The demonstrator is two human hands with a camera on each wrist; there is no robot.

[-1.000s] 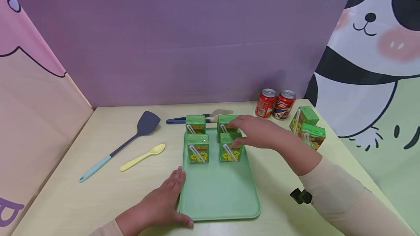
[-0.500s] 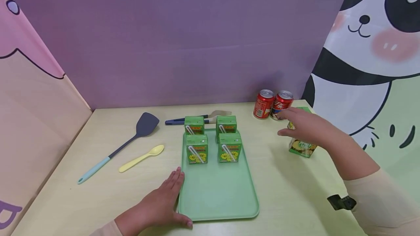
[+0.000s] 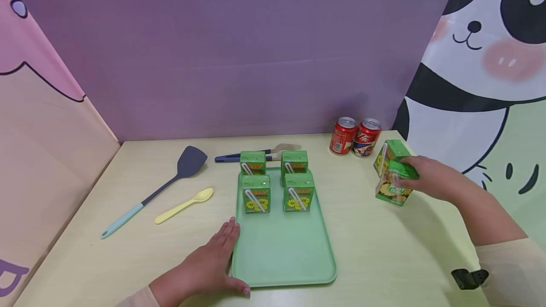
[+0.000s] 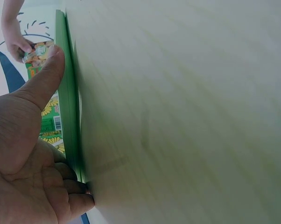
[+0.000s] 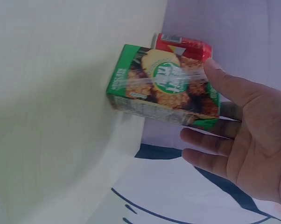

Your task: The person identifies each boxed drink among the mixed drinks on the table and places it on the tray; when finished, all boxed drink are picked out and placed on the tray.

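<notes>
2 arms (image 3: 486, 217) extend forward, left grip (image 3: 210, 263) with thumb (image 3: 237, 286) splayed, right grip (image 3: 428, 179) pinching.

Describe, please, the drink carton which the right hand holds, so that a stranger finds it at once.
On the pale table, look right of the green tray and the red cans. Take the nearer drink carton, not the farther carton with the visible white straw: only this one is gripped by the right hand.

The carton (image 5: 165, 86) looks glossy; the tray (image 3: 283, 250), smooth plastic.
</notes>
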